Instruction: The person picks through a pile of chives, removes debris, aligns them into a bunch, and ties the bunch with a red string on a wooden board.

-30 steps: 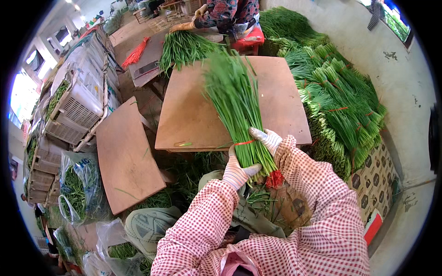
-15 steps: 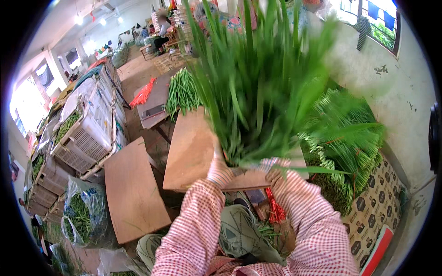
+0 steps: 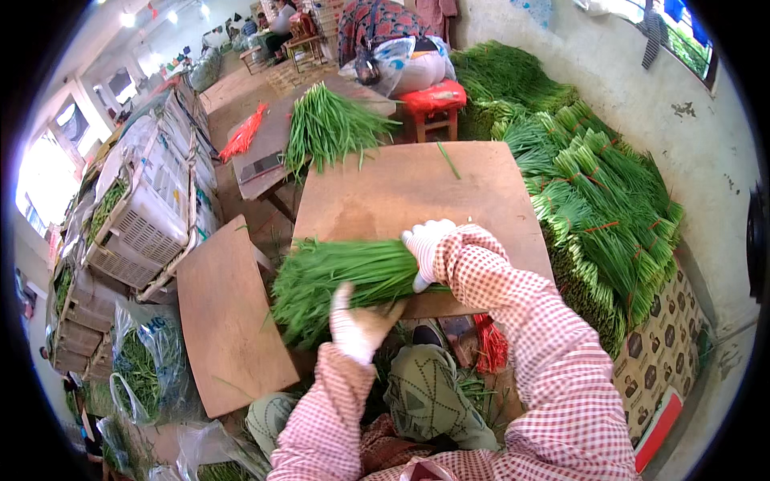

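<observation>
A thick bunch of green chives (image 3: 345,276) lies sideways along the near edge of the wooden board (image 3: 417,188), its leafy ends hanging off the left corner. My right hand (image 3: 431,250), in a white glove, is wrapped round the stem end of the bunch. My left hand (image 3: 357,325), gloved too, is just in front of the leaves; its thumb points up and stands apart from the fingers. Whether those fingers touch the leaves is hard to see.
Tied chive bundles (image 3: 601,192) are heaped along the right wall. More loose chives (image 3: 333,124) lie on a table beyond the board, near red ties (image 3: 243,132). A second board (image 3: 233,321) and white crates (image 3: 148,232) stand left. Behind is a red-covered stool (image 3: 433,98).
The chives have come down from upright, between both hands, to lying sideways with leaves to the left. My right hand has moved left onto the stems; my left hand has lowered and opened.
</observation>
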